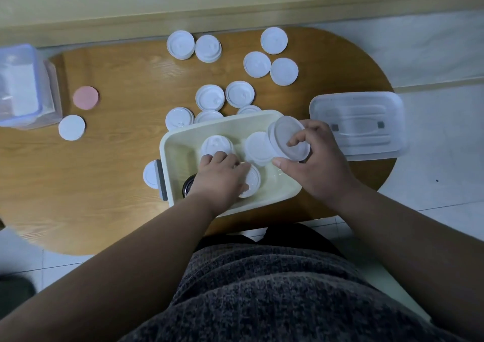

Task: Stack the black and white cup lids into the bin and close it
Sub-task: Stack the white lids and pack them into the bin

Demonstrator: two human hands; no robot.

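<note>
The cream bin (167, 142) stands open on the near middle of the wooden table (110, 163), with a grey latch on its left end and its clear bin cover (358, 124) lying flat on the table just to its right. The right hand (318, 162) is over the bin's right end, its thumb and curled fingers clamped round a short stack of white lids (288, 139), which is tilted with its top face turned toward the camera. The left hand (218, 178) reaches down inside the bin with its fingers bent; the fingertips touch one white lid (217, 144) on the bin floor and the thumb lies across another lid (252, 180) nearer the front wall, though whether it truly grips either cannot be told. A further white lid (259, 148) lies in the bin between the two hands, and a dark round thing (188, 184) shows just beside the left wrist, mostly hidden. Loose white lids (180, 44) are scattered on the table beyond the bin, and one more (149, 175) lies against the bin's left end. At the table's left stand a clear box (23, 87), a pink disc (86, 97) and a flat white disc (71, 127)
</note>
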